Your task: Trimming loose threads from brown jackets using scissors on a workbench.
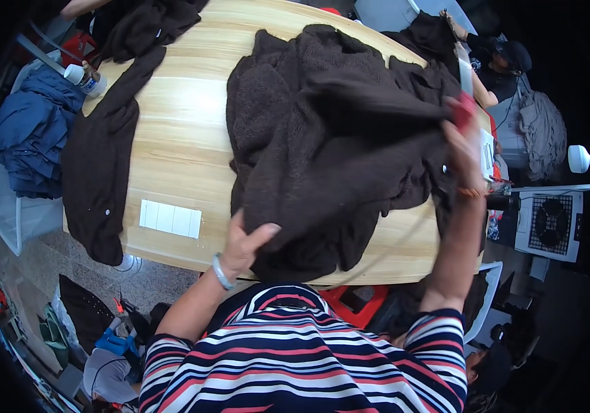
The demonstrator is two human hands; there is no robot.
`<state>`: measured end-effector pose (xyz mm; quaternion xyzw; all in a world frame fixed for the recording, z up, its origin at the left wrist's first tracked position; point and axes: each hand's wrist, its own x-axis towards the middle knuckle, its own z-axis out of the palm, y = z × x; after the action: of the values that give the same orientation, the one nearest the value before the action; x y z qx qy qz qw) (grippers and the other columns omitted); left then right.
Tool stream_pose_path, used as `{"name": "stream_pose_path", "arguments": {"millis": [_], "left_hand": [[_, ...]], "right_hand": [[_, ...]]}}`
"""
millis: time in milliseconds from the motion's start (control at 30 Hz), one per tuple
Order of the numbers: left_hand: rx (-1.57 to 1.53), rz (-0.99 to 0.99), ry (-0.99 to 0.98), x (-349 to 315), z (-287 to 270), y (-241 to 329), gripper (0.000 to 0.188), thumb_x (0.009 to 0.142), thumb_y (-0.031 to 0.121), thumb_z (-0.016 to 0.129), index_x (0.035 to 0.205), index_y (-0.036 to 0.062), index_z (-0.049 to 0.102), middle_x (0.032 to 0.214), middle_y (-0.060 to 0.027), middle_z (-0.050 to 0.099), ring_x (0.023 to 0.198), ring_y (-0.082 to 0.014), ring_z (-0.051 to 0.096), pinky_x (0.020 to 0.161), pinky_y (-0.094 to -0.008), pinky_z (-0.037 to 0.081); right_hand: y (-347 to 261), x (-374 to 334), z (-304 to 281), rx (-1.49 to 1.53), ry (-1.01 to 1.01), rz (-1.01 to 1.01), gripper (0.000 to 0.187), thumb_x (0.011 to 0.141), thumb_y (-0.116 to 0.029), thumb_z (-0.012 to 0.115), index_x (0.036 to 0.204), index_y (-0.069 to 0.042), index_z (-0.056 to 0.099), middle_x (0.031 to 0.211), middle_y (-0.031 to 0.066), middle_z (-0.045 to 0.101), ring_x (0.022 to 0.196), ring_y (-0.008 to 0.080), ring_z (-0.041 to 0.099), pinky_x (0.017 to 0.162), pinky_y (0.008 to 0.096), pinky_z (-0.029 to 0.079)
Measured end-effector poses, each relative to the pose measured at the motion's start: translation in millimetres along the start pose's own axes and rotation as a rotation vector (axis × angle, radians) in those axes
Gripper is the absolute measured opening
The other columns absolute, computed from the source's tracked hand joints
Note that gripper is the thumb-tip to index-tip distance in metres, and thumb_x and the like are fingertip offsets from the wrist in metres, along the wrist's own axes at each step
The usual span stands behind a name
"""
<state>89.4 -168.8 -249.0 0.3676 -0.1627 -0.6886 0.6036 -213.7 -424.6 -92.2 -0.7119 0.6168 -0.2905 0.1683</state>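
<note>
A dark brown fleece garment (267,138) is spread over the wooden table in front of me, its upper layer lifted and stretched in folds toward the right. My left hand (245,244) is closed on the garment's near left edge, thumb on top. At the right end of the stretched cloth is my right hand (463,141), smeared by motion but drawn in around the fabric. A blurred red thing (463,110) shows at its fingers; its kind cannot be made out. Another dark brown garment piece (98,165) lies lengthwise along the table's left side.
Pale slips (171,218) lie on the wooden table (178,124). A small bottle (91,81) stands at its left edge, near a white bin (7,213) of blue garments (36,124). Across the table a co-worker (501,65) handles dark cloth. A red stool (358,306) is below the near edge.
</note>
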Motion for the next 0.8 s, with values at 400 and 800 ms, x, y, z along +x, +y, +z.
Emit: {"name": "stream_pose_path", "arguments": {"millis": [400, 800], "left_hand": [[-0.266, -0.506, -0.062, 21, 53, -97, 0.056, 0.097, 0.039, 0.054, 0.14, 0.0062, 0.04, 0.139, -0.0081, 0.051, 0.127, -0.0236, 0.049, 0.104, -0.0418, 0.04], [0.237, 0.104, -0.111, 48, 82, -76, 0.03, 0.093, 0.02, 0.063, 0.119, 0.005, 0.062, 0.112, -0.0071, 0.068, 0.101, -0.0246, 0.065, 0.091, -0.035, 0.05]], "right_hand": [[230, -223, -73, -0.256, 0.138, 0.481, 0.057, 0.077, -0.017, 0.077, 0.127, -0.002, 0.053, 0.092, 0.014, 0.067, 0.078, 0.0279, 0.065, 0.076, 0.0377, 0.05], [-27, -47, 30, -0.256, -0.278, -0.077, 0.062, 0.077, -0.038, 0.078, 0.123, -0.007, 0.05, 0.106, 0.0208, 0.067, 0.099, 0.0392, 0.065, 0.08, 0.0478, 0.05]]}}
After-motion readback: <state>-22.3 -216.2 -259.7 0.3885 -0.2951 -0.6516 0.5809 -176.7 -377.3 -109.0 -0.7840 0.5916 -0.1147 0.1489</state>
